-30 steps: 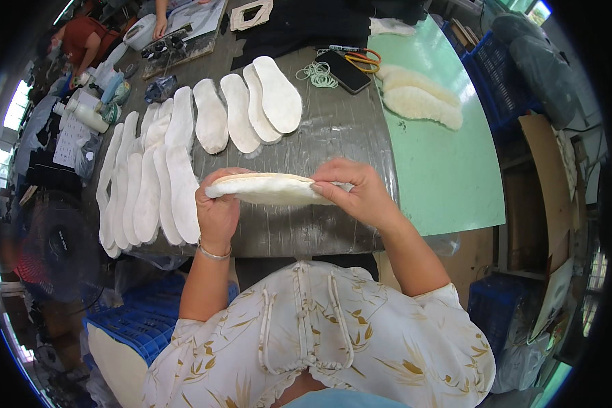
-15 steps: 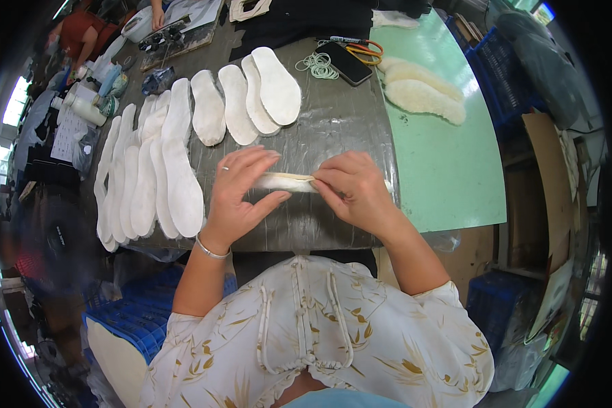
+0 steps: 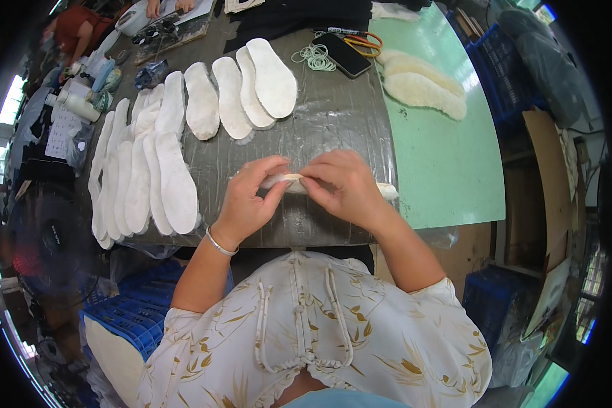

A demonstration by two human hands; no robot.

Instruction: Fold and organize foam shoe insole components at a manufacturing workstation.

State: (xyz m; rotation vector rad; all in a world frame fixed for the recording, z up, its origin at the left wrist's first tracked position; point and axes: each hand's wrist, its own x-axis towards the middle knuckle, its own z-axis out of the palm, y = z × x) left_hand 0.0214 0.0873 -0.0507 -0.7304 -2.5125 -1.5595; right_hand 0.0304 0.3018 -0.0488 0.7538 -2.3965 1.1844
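Between both my hands is a white fleece insole (image 3: 387,191), turned on its edge just above the dark table. My left hand (image 3: 246,200) pinches its upper edge between thumb and fingers. Right beside it, the thumb and fingers of my right hand (image 3: 345,183) close on the same edge. Most of the insole is covered by my hands; one end sticks out past the right one. To the left lie overlapping white insoles (image 3: 178,187) in rows, pale smooth side up, and several more (image 3: 274,78) fan out beyond my hands.
A phone (image 3: 343,56), pale green rubber bands (image 3: 314,58) and orange-handled scissors (image 3: 364,45) lie at the far side. Fluffy cream insoles (image 3: 425,95) rest on a green board (image 3: 449,177) at right. Bottles (image 3: 78,105) stand far left. Another person's hands (image 3: 154,8) show at the far edge.
My left hand has moved right along the insole, closing from a spread pose into a pinch next to the right hand. The view has shifted slightly.
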